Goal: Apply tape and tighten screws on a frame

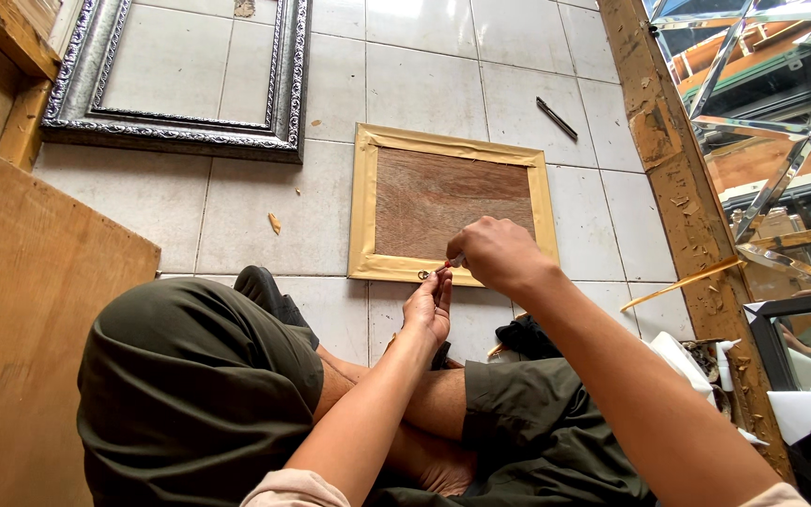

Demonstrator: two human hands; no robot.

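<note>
A small picture frame [452,202] lies face down on the tiled floor, its brown backing board edged with tan tape. A small round metal hanger fitting [422,275] sits on its near edge. My left hand [430,305] rests at that edge, fingers pinched by the fitting. My right hand [497,253] hovers just above it, shut on a small thin tool [452,264] whose tip points at the fitting. I sit cross-legged in dark green shorts.
An ornate silver frame [175,131] lies at the back left. A plywood sheet [30,310] stands on the left. A dark pen-like tool [556,118] lies beyond the small frame. A worn wooden beam [682,188] and mirror pieces [772,84] line the right.
</note>
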